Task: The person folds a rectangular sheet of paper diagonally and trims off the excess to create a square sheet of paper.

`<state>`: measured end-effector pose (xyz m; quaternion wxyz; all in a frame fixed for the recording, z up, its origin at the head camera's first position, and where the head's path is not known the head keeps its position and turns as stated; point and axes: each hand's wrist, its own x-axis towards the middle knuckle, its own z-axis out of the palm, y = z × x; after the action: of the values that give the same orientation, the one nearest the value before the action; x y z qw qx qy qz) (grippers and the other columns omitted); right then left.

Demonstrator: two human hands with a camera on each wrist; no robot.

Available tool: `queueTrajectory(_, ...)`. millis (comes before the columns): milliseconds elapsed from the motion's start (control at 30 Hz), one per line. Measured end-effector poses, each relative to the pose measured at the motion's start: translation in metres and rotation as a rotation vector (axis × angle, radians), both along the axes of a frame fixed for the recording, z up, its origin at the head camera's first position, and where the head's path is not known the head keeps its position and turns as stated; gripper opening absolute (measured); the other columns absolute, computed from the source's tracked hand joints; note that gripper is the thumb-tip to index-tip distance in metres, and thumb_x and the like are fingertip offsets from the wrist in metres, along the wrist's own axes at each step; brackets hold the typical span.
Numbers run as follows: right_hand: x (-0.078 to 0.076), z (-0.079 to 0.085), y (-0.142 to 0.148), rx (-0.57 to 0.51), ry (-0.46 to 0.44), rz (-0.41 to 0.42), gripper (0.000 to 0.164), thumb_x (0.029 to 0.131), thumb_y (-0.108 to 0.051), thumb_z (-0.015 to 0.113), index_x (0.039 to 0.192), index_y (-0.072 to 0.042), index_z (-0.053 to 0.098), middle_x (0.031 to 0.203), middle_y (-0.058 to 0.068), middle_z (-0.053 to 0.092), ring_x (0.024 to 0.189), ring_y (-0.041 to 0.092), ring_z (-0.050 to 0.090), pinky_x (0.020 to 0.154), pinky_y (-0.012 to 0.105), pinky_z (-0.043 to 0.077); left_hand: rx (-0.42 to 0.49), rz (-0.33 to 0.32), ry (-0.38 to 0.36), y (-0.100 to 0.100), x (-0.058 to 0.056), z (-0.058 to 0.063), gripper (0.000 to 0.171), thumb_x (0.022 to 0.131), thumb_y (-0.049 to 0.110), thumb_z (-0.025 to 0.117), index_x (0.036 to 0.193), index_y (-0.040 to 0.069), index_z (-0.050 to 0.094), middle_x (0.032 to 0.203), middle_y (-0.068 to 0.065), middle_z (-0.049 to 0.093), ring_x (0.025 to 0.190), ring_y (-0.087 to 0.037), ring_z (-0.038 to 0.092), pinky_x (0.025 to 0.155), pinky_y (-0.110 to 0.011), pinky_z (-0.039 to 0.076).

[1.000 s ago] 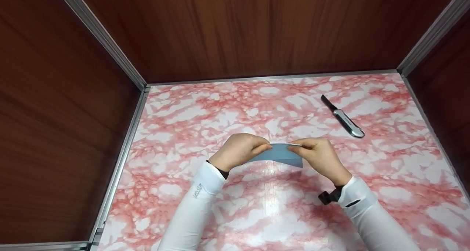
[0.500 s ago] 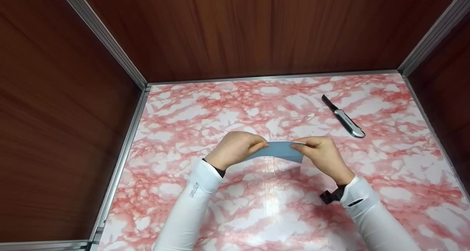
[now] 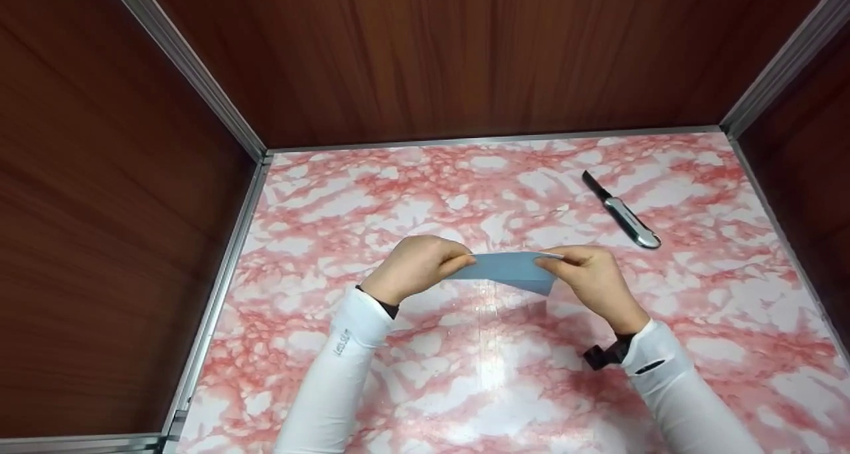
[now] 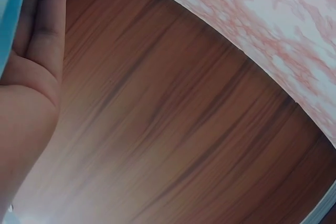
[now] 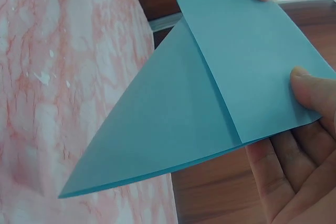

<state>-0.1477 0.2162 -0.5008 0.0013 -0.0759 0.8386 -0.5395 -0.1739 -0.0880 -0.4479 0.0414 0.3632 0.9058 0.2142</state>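
A folded sheet of light blue paper (image 3: 506, 266) is held up over the table between both hands. My left hand (image 3: 417, 263) pinches its left end between thumb and fingers. At the other end, my right hand (image 3: 594, 283) grips the paper, thumb on the near face and fingers behind. In the right wrist view the paper (image 5: 215, 77) shows a straight band folded over a triangular flap that tapers to a point. The left wrist view catches only a blue edge of paper (image 4: 11, 17) beside the left palm (image 4: 31, 77).
A utility knife (image 3: 627, 218) with a grey and black handle lies on the table at the back right, its black blade out. The red and white marbled table (image 3: 372, 195) is bounded by dark wood panels (image 3: 465, 56) with metal edging.
Both hands have spread slightly apart, the left moving left and the right a little right, so more of the paper shows between them. The knife has not moved.
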Motion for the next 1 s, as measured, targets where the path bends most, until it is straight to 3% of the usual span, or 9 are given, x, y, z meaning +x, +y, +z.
queueTrajectory(300, 0.001, 0.002, 0.003, -0.009, 0.005, -0.010, 0.019, 0.091, -0.040, 0.079, 0.101, -0.025, 0.085, 0.097, -0.003, 0.078, 0.084, 0.011, 0.067, 0.073, 0.021, 0.050, 0.029, 0.020, -0.038, -0.009, -0.001, -0.001, 0.030, 0.106, 0.039, 0.056, 0.105, 0.020, 0.079, 0.085, 0.009, 0.070, 0.071, -0.005, 0.056, 0.073, -0.029, 0.051)
queueTrajectory(433, 0.003, 0.002, 0.005, -0.009, 0.005, -0.023, 0.021, 0.090, -0.040, 0.080, 0.101, -0.024, 0.085, 0.100, -0.003, 0.078, 0.093, 0.013, 0.072, 0.077, 0.022, 0.054, 0.039, 0.030, -0.053, -0.013, 0.000, -0.001, 0.028, 0.105, 0.037, 0.058, 0.108, 0.019, 0.080, 0.092, 0.009, 0.074, 0.076, -0.004, 0.060, 0.076, -0.030, 0.052)
queueTrajectory(500, 0.003, 0.002, 0.006, -0.013, 0.003, -0.018, 0.021, 0.089, -0.041, 0.080, 0.102, -0.024, 0.084, 0.101, -0.003, 0.078, 0.094, 0.014, 0.072, 0.078, 0.023, 0.054, 0.043, 0.027, -0.062, -0.014, 0.000, -0.001, 0.029, 0.105, 0.037, 0.058, 0.111, 0.019, 0.080, 0.098, 0.009, 0.075, 0.081, -0.004, 0.063, 0.079, -0.030, 0.053)
queueTrajectory(1000, 0.004, 0.002, 0.017, -0.045, -0.056, -0.043, 0.026, 0.089, -0.042, 0.080, 0.107, -0.023, 0.084, 0.107, -0.002, 0.077, 0.098, 0.013, 0.070, 0.082, 0.023, 0.052, 0.146, 0.093, -0.150, -0.029, -0.002, -0.006, 0.029, 0.105, 0.040, 0.057, 0.106, 0.022, 0.080, 0.097, 0.012, 0.074, 0.081, -0.003, 0.062, 0.079, -0.030, 0.052)
